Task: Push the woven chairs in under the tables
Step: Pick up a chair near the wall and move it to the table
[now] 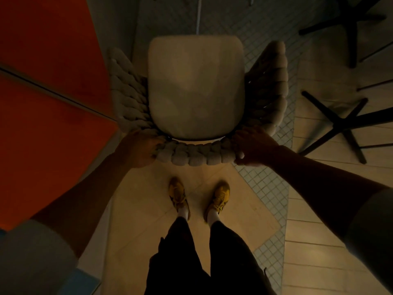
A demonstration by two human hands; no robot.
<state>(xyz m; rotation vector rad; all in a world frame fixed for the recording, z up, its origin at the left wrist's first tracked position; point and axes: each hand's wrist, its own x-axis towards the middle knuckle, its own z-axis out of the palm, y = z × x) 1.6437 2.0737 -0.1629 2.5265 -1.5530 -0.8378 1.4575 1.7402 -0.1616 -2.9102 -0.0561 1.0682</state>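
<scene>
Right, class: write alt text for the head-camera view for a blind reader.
From above, a person's left hand and right hand grip the back of a woven chair with a pale seat cushion. Black table bases stand to its right.

The fingers (157, 145) of my left hand (138, 147) sink between the braids of the woven chair (191, 156), tips out of sight. Its cushion (195, 88) hides the legs; the far edge is blurred. The orange surface (42, 124) runs off the left edge.

The cream woven rope chair (195, 155) stood just ahead of the yellow shoes (178, 194), with the orange flat tabletop (42, 124) at its left and black cross-shaped table bases (340, 124) at its right.
</scene>
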